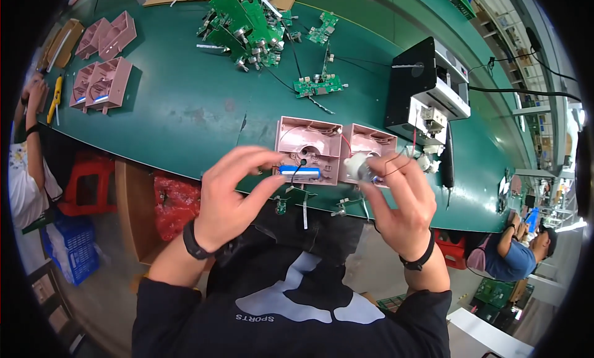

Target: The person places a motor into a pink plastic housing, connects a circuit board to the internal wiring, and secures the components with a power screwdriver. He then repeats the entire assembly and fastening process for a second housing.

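Note:
Two pink plastic housing halves lie side by side at the table's near edge, a left housing (309,135) and a right housing (374,136). A blue cylindrical battery (300,172) rests along the near side of the left one. My left hand (232,194) is beside that housing, thumb and fingers apart, with nothing in its grasp. Above the right housing, my right hand (403,200) pinches a small white and silver round part (357,166) with thin wires. My fingers partly cover this part. Small circuit boards (281,206) lie at the near edge below the housings.
A heap of green circuit boards (244,30) lies at the back, with a wired board (318,85) nearer. At right stands a black and white machine (427,86). More pink housings (108,83) and a yellow tool (55,99) are at left. Other people sit at both ends.

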A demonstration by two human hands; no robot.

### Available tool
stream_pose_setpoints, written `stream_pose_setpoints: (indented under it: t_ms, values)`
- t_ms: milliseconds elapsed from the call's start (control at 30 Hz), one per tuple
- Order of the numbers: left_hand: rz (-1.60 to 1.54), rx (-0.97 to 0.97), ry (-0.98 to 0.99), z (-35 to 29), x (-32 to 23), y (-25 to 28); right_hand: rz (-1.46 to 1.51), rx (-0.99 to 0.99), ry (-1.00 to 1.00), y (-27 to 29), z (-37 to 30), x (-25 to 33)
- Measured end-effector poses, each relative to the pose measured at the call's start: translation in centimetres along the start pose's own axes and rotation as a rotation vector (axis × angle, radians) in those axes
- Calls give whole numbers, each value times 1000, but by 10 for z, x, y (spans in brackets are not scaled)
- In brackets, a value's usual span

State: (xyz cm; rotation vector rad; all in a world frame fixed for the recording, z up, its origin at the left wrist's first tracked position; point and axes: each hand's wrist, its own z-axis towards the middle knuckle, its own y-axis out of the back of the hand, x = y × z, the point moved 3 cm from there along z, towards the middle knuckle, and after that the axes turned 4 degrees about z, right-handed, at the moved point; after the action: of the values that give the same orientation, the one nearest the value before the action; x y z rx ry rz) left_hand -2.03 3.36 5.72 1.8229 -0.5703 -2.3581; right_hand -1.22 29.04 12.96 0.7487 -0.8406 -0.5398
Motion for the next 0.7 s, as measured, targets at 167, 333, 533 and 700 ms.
stream_pose_setpoints:
  t_ms: [167, 333, 533, 700]
  values:
    - [370, 135, -512, 72, -22, -26, 27, -73, -144, 11, -6, -3]
    - [664, 404, -666, 91, -21, -54, 56, -105, -252, 10, -29, 0]
    - [666, 499, -601, 91, -13, -66, 72, -107, -316, 16, -45, -3]
    - [645, 528, -572, 95, -12, -62, 104, -87, -269, 11, -37, 0]
